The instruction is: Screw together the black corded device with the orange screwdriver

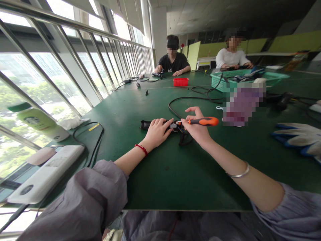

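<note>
- The black device [173, 126] lies on the green counter [160, 187] in front of the person, its housing open partway along and small parts and thin wires exposed.
- The left hand [157, 133] lies over the black device, fingers across its top and thumb at the near side, clamped lightly on the body.
- The right hand [198, 130] has thumb and fingers closed around the front part of an orange-and-black screwdriver [208, 121], the forefinger arched clear; the tip's exact contact is too small to tell.
- The body looks light and stiff, its shell probably smooth enough to slide if pushed sideways; hold it by the closed dark end, against the counter.
- The wires look soft and fragile, so fingers best stay off them.
- The screwdriver's thick handle should give good purchase.
- A black cable [187, 98] loops beyond the hands and may tug if snagged.
</note>
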Action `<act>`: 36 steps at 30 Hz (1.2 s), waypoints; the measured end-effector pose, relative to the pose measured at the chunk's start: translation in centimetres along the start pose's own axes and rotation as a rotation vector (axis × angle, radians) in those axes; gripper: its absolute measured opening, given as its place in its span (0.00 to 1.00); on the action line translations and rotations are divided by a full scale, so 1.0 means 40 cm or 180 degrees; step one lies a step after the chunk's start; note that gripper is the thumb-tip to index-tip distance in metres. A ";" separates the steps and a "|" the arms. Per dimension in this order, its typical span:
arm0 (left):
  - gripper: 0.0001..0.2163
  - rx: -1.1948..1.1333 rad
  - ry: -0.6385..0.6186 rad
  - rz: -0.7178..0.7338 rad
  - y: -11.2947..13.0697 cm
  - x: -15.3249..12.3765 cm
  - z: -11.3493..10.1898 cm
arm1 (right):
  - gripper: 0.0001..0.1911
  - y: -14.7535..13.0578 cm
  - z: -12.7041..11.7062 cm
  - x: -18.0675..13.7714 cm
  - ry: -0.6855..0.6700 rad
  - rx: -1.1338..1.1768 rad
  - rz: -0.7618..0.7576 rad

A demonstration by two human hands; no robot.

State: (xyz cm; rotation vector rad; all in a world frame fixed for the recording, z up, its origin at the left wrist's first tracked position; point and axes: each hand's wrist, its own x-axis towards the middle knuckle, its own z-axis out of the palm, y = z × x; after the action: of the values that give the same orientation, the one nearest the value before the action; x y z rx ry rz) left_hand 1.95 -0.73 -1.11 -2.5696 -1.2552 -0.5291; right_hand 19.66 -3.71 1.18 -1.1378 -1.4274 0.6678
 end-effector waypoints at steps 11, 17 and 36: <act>0.22 0.0053 -0.0008 0.0001 -0.001 0.000 0.002 | 0.16 0.002 -0.002 0.004 -0.0016 0.0095 0.0400; 0.22 0.0053 -0.0025 0.0002 0.000 0.001 0.000 | 0.15 0.016 0.002 0.006 -0.0066 0.0048 0.0404; 0.22 0.0083 -0.0030 -0.0019 -0.001 0.001 0.003 | 0.08 0.021 0.004 0.006 -0.0048 -0.0201 0.0034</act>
State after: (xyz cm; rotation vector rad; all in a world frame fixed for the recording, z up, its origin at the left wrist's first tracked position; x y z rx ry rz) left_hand 1.95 -0.63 -1.19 -2.5506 -1.2649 -0.4990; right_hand 19.74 -3.14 0.51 -1.1924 -1.4649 0.6439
